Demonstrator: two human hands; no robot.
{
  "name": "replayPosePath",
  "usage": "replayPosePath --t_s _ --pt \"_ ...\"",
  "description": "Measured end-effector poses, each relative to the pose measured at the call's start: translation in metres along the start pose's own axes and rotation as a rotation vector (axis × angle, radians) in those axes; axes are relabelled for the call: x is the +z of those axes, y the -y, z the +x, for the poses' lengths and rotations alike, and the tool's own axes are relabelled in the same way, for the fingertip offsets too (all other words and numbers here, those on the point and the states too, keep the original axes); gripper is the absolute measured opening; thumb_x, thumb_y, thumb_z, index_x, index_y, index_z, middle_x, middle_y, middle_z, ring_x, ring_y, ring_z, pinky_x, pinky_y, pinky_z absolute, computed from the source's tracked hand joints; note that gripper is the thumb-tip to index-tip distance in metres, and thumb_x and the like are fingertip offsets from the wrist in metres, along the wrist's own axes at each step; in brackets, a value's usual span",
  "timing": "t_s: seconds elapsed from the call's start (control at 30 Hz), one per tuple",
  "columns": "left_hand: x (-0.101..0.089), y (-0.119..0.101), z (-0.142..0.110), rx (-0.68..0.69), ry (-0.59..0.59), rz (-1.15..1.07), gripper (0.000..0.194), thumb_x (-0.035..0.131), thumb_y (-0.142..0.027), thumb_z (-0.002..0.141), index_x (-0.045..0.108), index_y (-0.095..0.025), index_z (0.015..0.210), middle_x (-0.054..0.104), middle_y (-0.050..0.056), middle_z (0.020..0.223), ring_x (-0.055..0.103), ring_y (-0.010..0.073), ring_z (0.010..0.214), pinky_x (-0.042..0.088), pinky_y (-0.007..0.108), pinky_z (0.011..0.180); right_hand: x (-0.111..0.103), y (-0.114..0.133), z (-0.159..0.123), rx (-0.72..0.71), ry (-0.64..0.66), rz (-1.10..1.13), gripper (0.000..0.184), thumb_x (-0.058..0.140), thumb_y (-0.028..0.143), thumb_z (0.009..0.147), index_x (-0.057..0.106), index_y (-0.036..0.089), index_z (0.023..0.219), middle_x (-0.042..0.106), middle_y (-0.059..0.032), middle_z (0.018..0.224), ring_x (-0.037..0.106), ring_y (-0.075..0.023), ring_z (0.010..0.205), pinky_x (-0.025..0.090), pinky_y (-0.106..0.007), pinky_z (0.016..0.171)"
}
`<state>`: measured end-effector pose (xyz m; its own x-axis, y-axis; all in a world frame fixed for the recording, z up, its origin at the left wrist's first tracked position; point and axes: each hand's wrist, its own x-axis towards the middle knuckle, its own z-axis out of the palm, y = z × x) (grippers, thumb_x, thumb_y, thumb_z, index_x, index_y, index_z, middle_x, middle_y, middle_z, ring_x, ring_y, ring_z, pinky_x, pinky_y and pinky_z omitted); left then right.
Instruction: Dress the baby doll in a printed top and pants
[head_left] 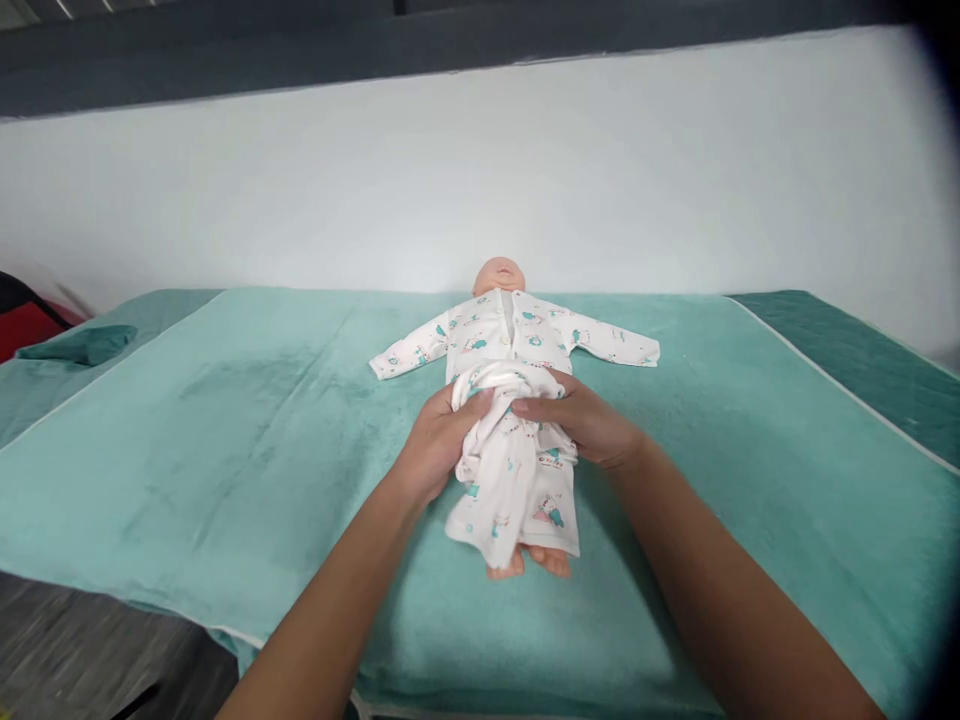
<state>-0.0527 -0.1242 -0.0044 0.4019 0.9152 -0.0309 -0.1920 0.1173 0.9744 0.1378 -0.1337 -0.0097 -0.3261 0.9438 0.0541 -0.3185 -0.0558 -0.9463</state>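
Note:
A baby doll [498,274] lies on its back with its head toward the wall. It wears a white buttoned top [480,328] with a small coloured print, its sleeves spread to both sides. My left hand [439,440] and my right hand [589,418] grip bunched white printed baby pants [510,470] from either side, thumbs on top. The gathered cloth is over the doll's lower body and legs. Below its hem the doll's feet [529,562] stick out. My fingers under the cloth are hidden.
A green plush cover [225,430] with pale edging is spread under the doll. Behind it rises a white wall [420,190]. A red and black item [28,318] sits at the far left. Dark flooring [90,640] shows at the lower left.

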Motion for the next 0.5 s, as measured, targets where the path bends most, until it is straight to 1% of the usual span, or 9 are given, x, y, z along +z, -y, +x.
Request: replayPosePath --t_s 0.1,0.13,0.17,0.23,0.33,0.43,0.5 --pt "-0.008 -0.006 -0.003 -0.051 0.204 0.088 0.047 0.084 -0.035 0.072 0.070 -0.017 0.113 0.074 0.007 0.104 0.068 0.0225 0.092 0.052 0.027 0.074 0.000 -0.003 0.003 -0.039 -0.032 0.078 0.038 0.081 0.031 0.076 0.071 0.022 0.111 0.075 -0.0046 0.103 0.071 -0.0207 0.090 0.056 -0.032 0.079" --pt "-0.010 -0.007 -0.004 -0.064 0.236 0.104 0.049 0.085 -0.032 0.070 0.070 -0.017 0.114 0.074 0.008 0.106 0.068 0.0232 0.092 0.052 0.028 0.075 0.001 -0.002 0.003 -0.038 -0.039 0.076 0.039 0.081 0.032 0.076 0.071 0.022 0.112 0.075 -0.0046 0.104 0.071 -0.0210 0.091 0.056 -0.032 0.080" --pt "-0.010 -0.008 -0.004 -0.063 0.233 0.101 0.048 0.085 -0.031 0.070 0.070 -0.017 0.114 0.074 0.008 0.106 0.068 0.0235 0.093 0.052 0.029 0.076 0.002 -0.002 0.003 -0.032 -0.044 0.061 0.039 0.081 0.032 0.076 0.071 0.023 0.113 0.075 -0.0044 0.105 0.070 -0.0213 0.093 0.055 -0.033 0.081" --pt "-0.008 -0.006 -0.004 -0.016 0.138 0.047 0.043 0.079 -0.034 0.077 0.069 -0.017 0.115 0.073 0.009 0.107 0.067 0.0233 0.093 0.052 0.030 0.078 0.004 0.000 0.001 -0.008 -0.040 -0.007 0.041 0.080 0.035 0.078 0.070 0.024 0.115 0.074 -0.0039 0.107 0.070 -0.0215 0.096 0.054 -0.033 0.083" --pt "0.001 -0.001 -0.005 0.074 -0.042 -0.058 0.042 0.074 -0.037 0.082 0.067 -0.017 0.118 0.073 0.010 0.109 0.067 0.0229 0.093 0.052 0.031 0.080 0.006 0.005 -0.002 0.020 0.028 -0.151 0.046 0.077 0.040 0.080 0.067 0.024 0.123 0.072 -0.0045 0.113 0.067 -0.0223 0.103 0.053 -0.034 0.087" --pt "0.009 0.003 -0.011 0.094 -0.127 -0.074 0.044 0.073 -0.039 0.083 0.065 -0.019 0.121 0.073 0.009 0.109 0.067 0.0225 0.093 0.051 0.031 0.080 0.006 0.009 -0.003 0.039 0.104 -0.282 0.054 0.077 0.044 0.080 0.064 0.025 0.129 0.071 -0.0051 0.117 0.065 -0.0239 0.106 0.052 -0.035 0.088" --pt "0.014 0.003 -0.020 0.094 -0.167 -0.036 0.044 0.071 -0.040 0.084 0.066 -0.019 0.121 0.073 0.008 0.107 0.067 0.0215 0.091 0.051 0.031 0.080 0.006 0.011 -0.003 0.038 0.125 -0.379 0.052 0.076 0.045 0.080 0.065 0.024 0.127 0.071 -0.0045 0.114 0.066 -0.0235 0.103 0.052 -0.036 0.086"
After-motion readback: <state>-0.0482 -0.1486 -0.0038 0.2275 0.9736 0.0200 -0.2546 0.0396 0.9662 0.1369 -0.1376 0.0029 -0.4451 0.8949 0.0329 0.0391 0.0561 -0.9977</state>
